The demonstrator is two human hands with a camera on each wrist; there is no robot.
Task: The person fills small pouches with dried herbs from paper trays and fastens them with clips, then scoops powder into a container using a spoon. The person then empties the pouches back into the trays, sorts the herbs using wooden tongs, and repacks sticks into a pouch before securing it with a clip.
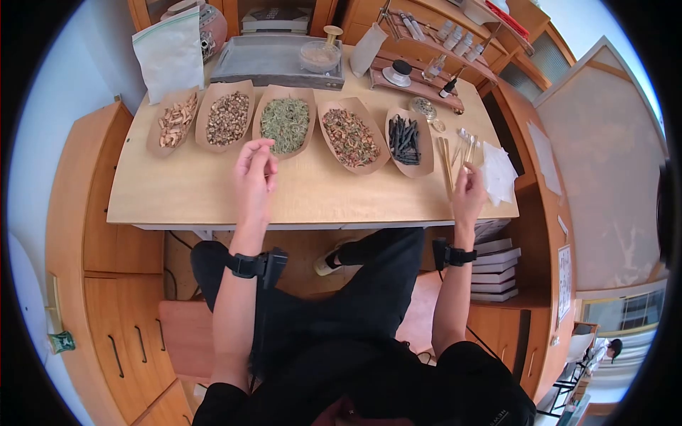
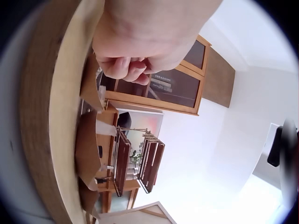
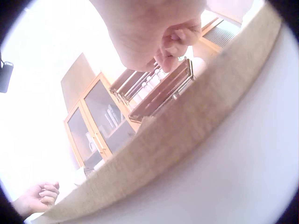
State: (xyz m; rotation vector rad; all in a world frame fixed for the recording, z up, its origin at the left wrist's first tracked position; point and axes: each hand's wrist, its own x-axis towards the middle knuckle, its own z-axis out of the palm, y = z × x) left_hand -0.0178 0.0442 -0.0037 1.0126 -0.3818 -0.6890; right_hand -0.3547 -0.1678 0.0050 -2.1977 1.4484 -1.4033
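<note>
My left hand (image 1: 254, 169) is raised over the front of the table, its fingers loosely bent and holding nothing. Its fingertips overlap the lower edge of a paper tray of dried green herb (image 1: 285, 122). In the left wrist view the same hand (image 2: 145, 46) shows bent fingers. At the right, my right hand (image 1: 469, 193) hovers with loosely curled fingers, tips right at the lower ends of several slim gold tools (image 1: 459, 153). No object shows within the right hand (image 3: 163, 42) in the right wrist view. White tissue (image 1: 500, 174) lies just beside it.
Other paper trays hold pale wood chips (image 1: 177, 122), brown pieces (image 1: 227, 119), a reddish mix (image 1: 349, 137) and dark sticks (image 1: 404, 140). Behind them stand a grey tray (image 1: 249, 60), a white pouch (image 1: 170, 53) and a wooden rack (image 1: 419, 85) with small bottles.
</note>
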